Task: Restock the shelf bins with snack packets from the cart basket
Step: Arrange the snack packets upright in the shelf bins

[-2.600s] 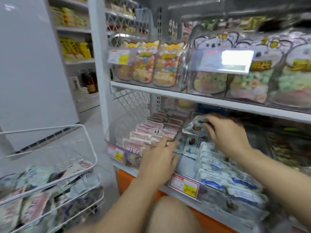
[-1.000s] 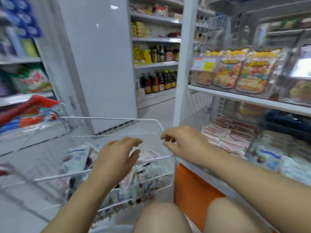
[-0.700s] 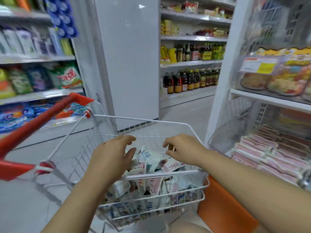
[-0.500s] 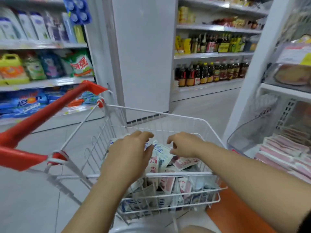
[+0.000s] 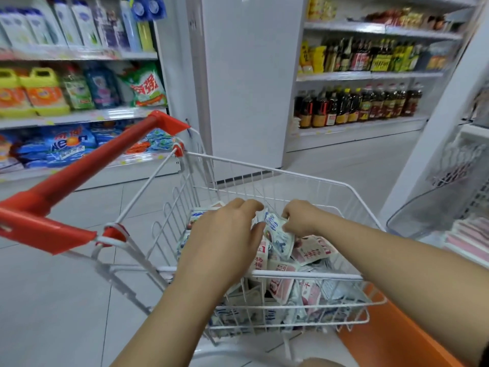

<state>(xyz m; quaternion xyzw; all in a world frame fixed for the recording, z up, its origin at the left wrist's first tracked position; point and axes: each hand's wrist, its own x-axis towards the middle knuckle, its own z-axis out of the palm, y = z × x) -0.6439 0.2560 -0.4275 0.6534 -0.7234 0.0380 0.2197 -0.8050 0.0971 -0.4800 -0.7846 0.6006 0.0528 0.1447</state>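
In the head view, a white wire cart basket (image 5: 304, 273) is sitting on the tiled shop floor, and a heap of pink and blue snack packets is filling its lower part. Both bare hands are reaching into it from above. The right hand (image 5: 301, 218) is curling its fingers together and pinching the upper right edge of a blue-and-white snack packet (image 5: 277, 233), which is lying on top of the heap between the two hands. The packet's printed face is turning toward the camera; its long axis is running diagonally, the top end pointing up and toward the far wall of the basket, the bottom end slanting down and to the right onto a pink packet (image 5: 313, 251). The left hand (image 5: 227, 234) is hovering palm down over the left of the heap, its fingers loosely bent and close together, gripping nothing, the thumb tip lying against the blue-and-white packet's left edge. The red cart handle (image 5: 92, 165) is slanting across the left of the view. At the right edge a clear shelf bin (image 5: 434, 210) is standing above an orange base (image 5: 397, 337), with pink packets (image 5: 473, 234) lying just beside it. Dark sauce bottles (image 5: 357, 107) are lining the far shelves.
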